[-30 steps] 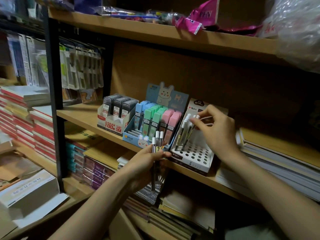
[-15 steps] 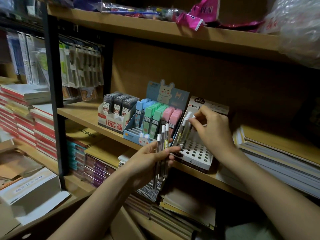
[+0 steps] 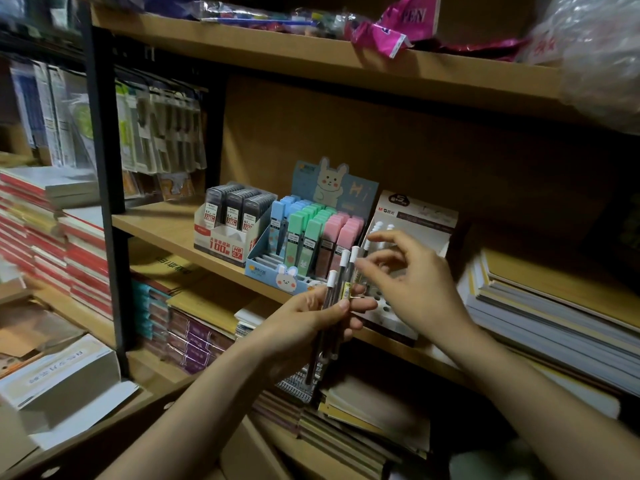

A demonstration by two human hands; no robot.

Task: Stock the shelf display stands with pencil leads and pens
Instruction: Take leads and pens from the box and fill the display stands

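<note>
Wooden shelf [image 3: 166, 226], left hand [image 3: 304, 320] gripping pens [image 3: 337, 289]

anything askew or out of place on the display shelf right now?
Nothing damaged or spilled. Mild oddity: the white pen stand sits turned at an angle to the shelf edge, mostly empty holes. The bunny lead display also has empty front slots. Left hand holds the pens.

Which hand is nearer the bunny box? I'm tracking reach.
Left. The left hand, gripping a bunch of pens, sits just below the bunny box front. The right hand hovers further right, over the white pen stand.
</note>
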